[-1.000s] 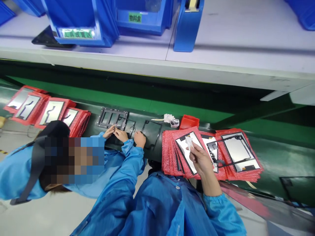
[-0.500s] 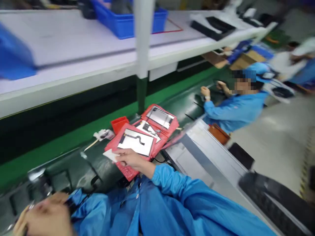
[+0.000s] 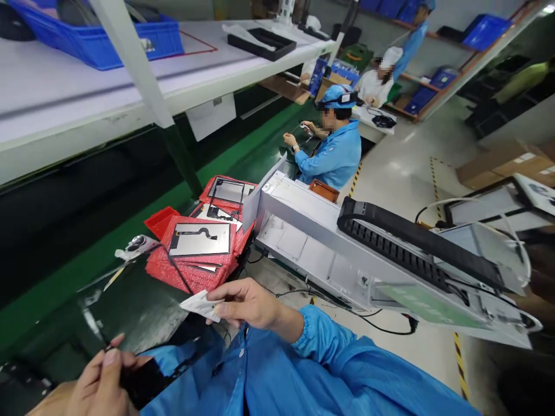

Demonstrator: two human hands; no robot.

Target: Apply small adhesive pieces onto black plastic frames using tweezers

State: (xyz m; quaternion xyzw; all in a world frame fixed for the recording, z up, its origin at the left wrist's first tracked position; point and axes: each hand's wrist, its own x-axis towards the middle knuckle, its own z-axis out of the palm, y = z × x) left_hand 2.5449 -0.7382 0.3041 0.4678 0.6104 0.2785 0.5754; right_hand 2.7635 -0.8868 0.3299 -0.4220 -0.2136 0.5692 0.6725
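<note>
My right hand (image 3: 247, 303) pinches a folded white cloth (image 3: 200, 305) between thumb and fingers, just in front of the stacked red bubble-wrap sleeves (image 3: 160, 271). On top of that stack lies a flat display panel (image 3: 202, 240) with a dark curved flex cable. At lower left, my left hand (image 3: 102, 375) is closed on a thin black-edged frame (image 3: 93, 323); its full outline is hard to make out against the dark bench. Beyond the stack's left side sit a red tray (image 3: 161, 221) and a small white-and-silver item (image 3: 136, 247).
A grey metal machine housing (image 3: 303, 214) with a black cable chain (image 3: 399, 242) stands to my right. Above the green bench runs a white shelf (image 3: 208, 86), carrying a blue bin (image 3: 160, 43) and a black tray (image 3: 262, 43). A co-worker in blue (image 3: 332, 144) sits farther along.
My view has swung right, so the bench and shelf appear farther left and more of the machine shows. The cloth stays in my right hand, now clear of the panel. My left hand appears sharper.
</note>
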